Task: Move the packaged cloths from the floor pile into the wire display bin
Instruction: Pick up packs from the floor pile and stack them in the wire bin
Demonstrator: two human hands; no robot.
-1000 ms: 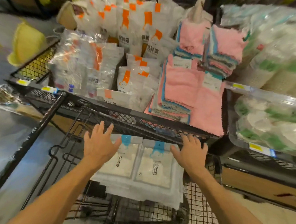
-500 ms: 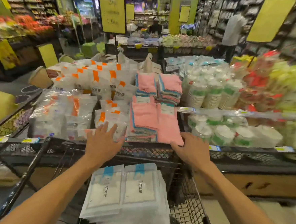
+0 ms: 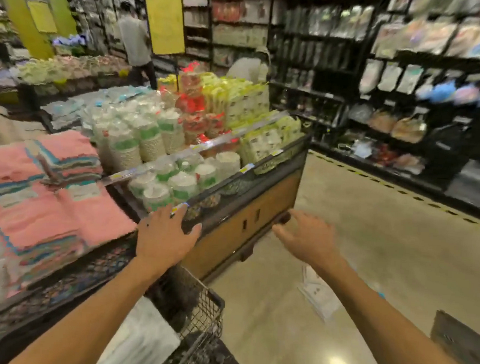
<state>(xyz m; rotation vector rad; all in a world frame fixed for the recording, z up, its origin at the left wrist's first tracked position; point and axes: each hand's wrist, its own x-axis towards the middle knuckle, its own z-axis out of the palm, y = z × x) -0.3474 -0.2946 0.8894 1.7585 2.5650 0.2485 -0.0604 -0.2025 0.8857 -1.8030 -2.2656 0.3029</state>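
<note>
With both hands [image 3: 167,233] [image 3: 308,240] empty and fingers spread, stoop squarely over the floor pile [image 3: 317,294] and grip one whole stack.

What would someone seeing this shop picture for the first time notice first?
Two bare arms reach forward, the left hand open over the display's edge and the right hand open above the floor. At left lie stacked pink cloths; behind them stand wrapped paper cups. White packaged cloths lie on the floor under the right forearm.
</note>
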